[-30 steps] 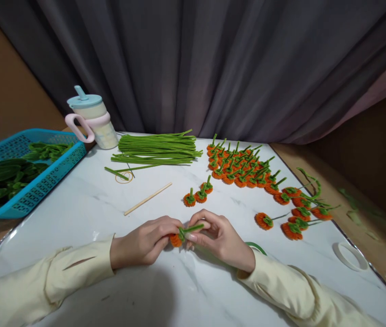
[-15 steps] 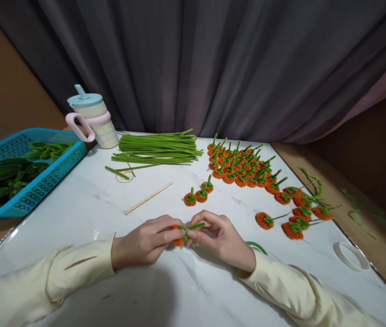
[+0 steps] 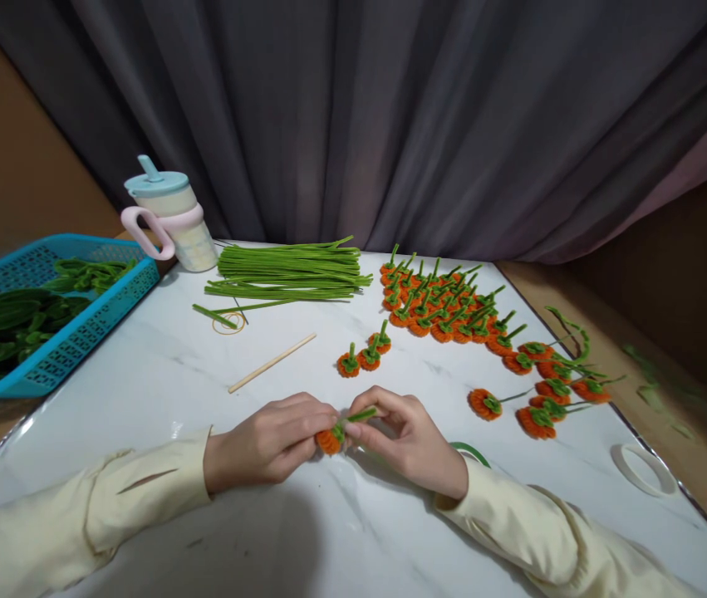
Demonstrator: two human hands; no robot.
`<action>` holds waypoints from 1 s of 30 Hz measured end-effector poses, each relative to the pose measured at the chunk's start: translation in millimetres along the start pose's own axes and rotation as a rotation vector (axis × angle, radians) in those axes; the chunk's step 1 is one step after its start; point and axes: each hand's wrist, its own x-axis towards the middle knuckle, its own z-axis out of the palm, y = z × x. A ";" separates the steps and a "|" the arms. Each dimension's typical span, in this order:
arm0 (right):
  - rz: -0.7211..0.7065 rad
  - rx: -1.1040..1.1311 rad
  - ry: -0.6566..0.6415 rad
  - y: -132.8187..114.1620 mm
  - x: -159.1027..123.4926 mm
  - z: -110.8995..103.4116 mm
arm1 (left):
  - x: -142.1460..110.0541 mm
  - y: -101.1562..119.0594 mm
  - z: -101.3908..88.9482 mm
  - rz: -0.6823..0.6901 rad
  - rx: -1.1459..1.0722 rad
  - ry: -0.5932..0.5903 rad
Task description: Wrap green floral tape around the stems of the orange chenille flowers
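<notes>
Between my two hands is a small orange pipe-cleaner pumpkin (image 3: 328, 441) with a green top and stem. My left hand (image 3: 272, 440) grips its orange body from the left, fingers closed. My right hand (image 3: 406, 438) pinches the green stem between thumb and forefinger. Just beyond, several finished-looking orange pumpkins (image 3: 370, 358) stand in a small group with stems up. A wooden stick (image 3: 272, 363) lies on the white table past my left hand. A green ring (image 3: 470, 453) is partly hidden behind my right wrist.
A bundle of green pipe cleaners (image 3: 291, 270) lies at the back, beside a tumbler (image 3: 172, 220). Many more pumpkins (image 3: 446, 311) cover the back right. A blue basket (image 3: 97, 332) of green leaf shapes stands at left. A white tape ring (image 3: 643, 470) sits by the right edge.
My left fingers have shifted slightly on the pumpkin, so more of its orange body shows. My right hand keeps its pinch at the stem.
</notes>
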 end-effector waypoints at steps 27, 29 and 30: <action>-0.607 -0.429 -0.008 7.6 -5.9 0.3 | 8.0 10.1 3.9 -0.882 -1.304 0.046; -0.689 -0.518 -0.010 8.4 -6.8 -0.4 | 8.4 10.5 4.0 -0.901 -1.362 0.030; -0.714 -0.567 -0.014 8.4 -7.3 -0.8 | 8.6 10.7 4.0 -0.912 -1.381 0.022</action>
